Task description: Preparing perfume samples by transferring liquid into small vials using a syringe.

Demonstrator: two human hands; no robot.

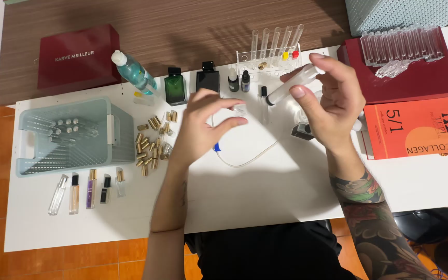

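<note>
Clear spray vial [292,83] sits tilted in my right hand [333,98], fingers closed around it above the desk [265,192]; my left hand [208,124] pinches a small clear piece, blurred. I judge a slip could drop the vial onto the thin tube [245,161] below.

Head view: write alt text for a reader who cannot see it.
Over a white table, the right hand holds a clear tube while the left hand pinches a small clear piece beside it. Gold caps, a pale green basket and small bottles lie to the left.
</note>
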